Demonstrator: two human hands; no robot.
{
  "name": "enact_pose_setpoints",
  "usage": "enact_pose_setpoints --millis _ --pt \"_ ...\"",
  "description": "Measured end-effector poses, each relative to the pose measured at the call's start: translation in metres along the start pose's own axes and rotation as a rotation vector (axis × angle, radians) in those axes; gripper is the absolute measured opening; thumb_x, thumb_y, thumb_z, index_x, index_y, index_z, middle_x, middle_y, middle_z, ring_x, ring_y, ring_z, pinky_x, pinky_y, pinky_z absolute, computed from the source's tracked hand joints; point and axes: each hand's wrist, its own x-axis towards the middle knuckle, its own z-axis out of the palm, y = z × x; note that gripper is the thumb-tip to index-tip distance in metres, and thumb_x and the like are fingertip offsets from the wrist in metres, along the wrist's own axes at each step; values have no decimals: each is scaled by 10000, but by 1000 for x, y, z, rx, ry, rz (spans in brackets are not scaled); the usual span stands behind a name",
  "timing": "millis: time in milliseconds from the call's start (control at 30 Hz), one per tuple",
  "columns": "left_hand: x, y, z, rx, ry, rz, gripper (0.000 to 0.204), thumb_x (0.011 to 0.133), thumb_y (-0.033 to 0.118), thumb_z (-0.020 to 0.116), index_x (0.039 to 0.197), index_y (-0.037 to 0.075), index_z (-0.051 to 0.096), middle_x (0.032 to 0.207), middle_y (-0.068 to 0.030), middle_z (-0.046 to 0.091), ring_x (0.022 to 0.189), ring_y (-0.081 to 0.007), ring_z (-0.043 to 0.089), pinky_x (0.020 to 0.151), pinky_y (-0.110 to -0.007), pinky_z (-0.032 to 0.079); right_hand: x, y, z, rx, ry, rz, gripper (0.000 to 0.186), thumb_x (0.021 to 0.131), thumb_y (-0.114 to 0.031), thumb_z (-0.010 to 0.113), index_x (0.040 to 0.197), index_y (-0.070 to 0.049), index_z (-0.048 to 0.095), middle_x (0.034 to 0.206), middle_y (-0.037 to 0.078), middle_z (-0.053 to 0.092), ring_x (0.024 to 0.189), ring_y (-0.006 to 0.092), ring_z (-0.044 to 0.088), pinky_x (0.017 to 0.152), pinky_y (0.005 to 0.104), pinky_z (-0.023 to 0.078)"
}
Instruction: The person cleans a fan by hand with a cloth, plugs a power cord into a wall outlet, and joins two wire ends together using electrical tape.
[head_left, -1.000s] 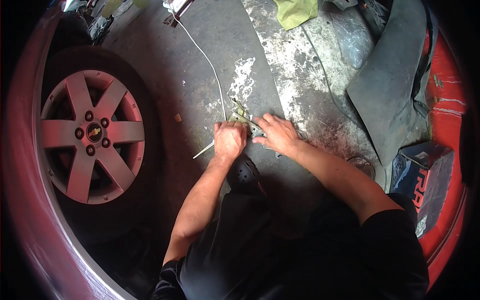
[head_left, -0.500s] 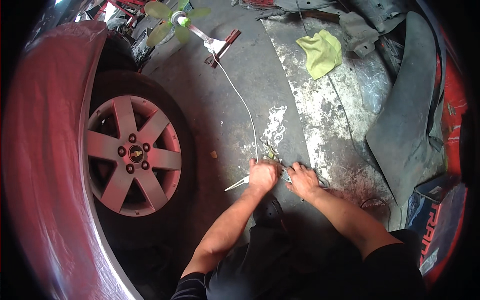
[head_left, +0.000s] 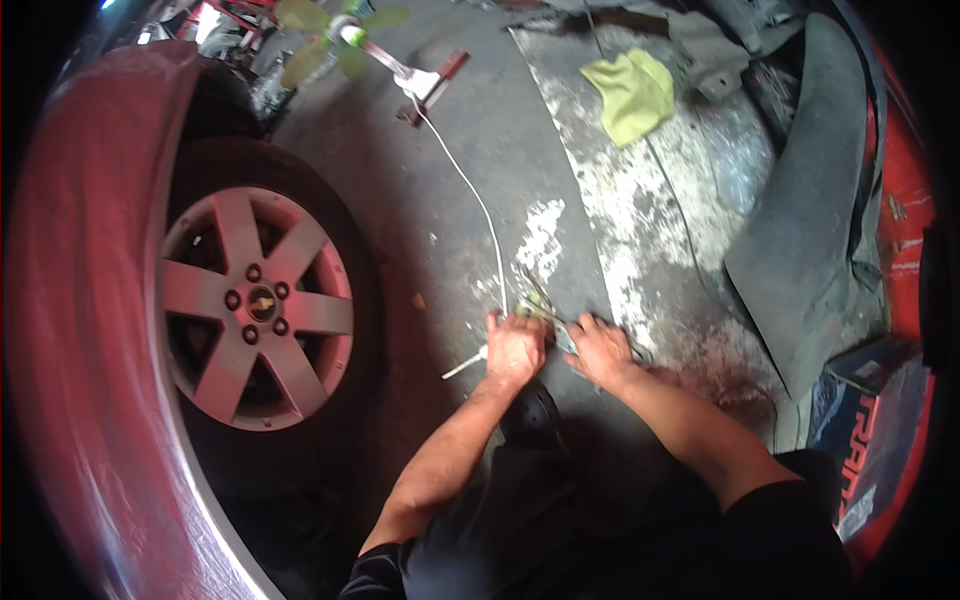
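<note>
Low over the floor in front of me, my left hand [head_left: 516, 352] is closed, knuckles up, on something its fingers mostly hide. A thin white piece [head_left: 463, 364] sticks out at its left side. The white cable [head_left: 482, 195] of a fan runs down the floor to the thumb side of this hand. Just to the right, my right hand [head_left: 602, 352] is bent with curled fingers against a small light metal-looking part, mostly covered. Between and beyond the hands shows a small greenish-yellow object [head_left: 536, 300], too small to name.
A car wheel [head_left: 262, 305] under a red fender [head_left: 110, 300] stands at the left. Farther off is a fan [head_left: 345, 32] on a stand. A yellow-green cloth [head_left: 635, 95] lies on a worn white-stained board [head_left: 630, 230]. Dark panels [head_left: 805, 210] and a box [head_left: 865, 430] line the right.
The whole view has shifted slightly, with the scene moving a little left and up. Both hands stay together at the same spot, the left still closed, with little visible movement.
</note>
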Motion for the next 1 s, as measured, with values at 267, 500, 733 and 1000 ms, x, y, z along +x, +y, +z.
enact_pose_setpoints --millis 267,500,733,1000 --pt "-31 -12 -11 -1147 -230 -635 173 931 163 651 869 12 707 731 -27 659 697 -108 551 712 -269 445 2 -3 -23 376 108 -264 330 880 -297 654 1089 -44 609 1051 120 576 985 306 617 804 443 512" --pt "-62 -22 -3 -1212 -438 -629 174 934 164 647 876 6 691 706 -35 645 710 -122 589 740 -281 471 -9 -5 -13 214 -130 -488 249 935 -271 585 932 -22 602 920 132 605 903 349 629 769 464 497" --pt "-70 -25 5 -1292 -415 -654 160 934 147 645 873 10 699 709 -32 647 712 -121 590 747 -281 470 -6 -11 -16 357 -227 -389 246 948 -239 565 910 0 605 889 164 613 872 396 616 755 493 482" --pt "-63 -22 4 -1210 -439 -613 173 919 166 671 838 19 712 684 -4 626 682 -99 534 681 -281 446 -5 -7 -15 366 -229 -388 183 913 -173 590 886 6 623 906 161 636 882 402 623 774 500 482"
